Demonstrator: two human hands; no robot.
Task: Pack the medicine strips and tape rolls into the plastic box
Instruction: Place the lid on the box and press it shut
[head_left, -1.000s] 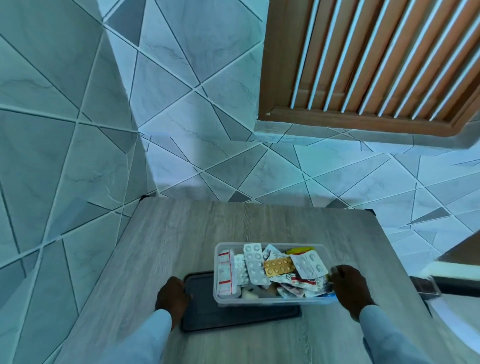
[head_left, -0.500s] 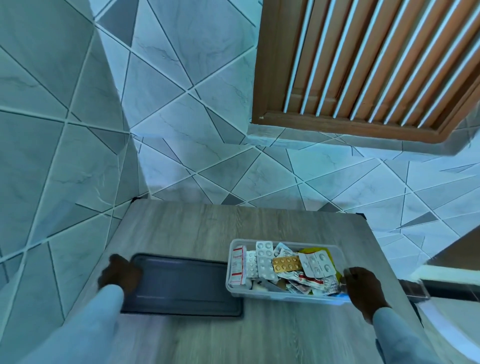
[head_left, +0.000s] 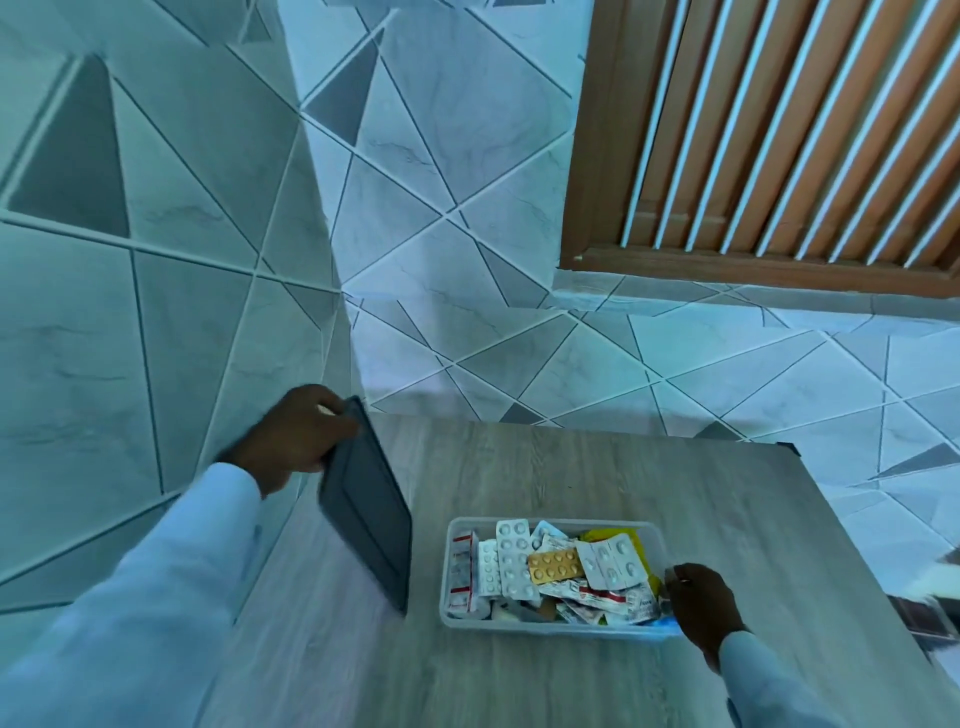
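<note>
Grey wood-grain table (head_left: 545, 519) against tiled wall (head_left: 156, 260); slatted wooden door (head_left: 779, 130) top right. Clear plastic box (head_left: 553, 627) sits on the table, right of centre, lid off, filled with medicine strips (head_left: 514, 558) — white blister packs, one gold strip (head_left: 554, 565), something yellow at the back. Tape rolls can't be made out. Dark grey lid (head_left: 366, 506) is tilted up, off the table, left of the box. Left hand (head_left: 293, 439) grips the lid's top end, fingers curled round the edge. Right hand (head_left: 701, 610) holds the box's right end, fingers curled on the rim.
</note>
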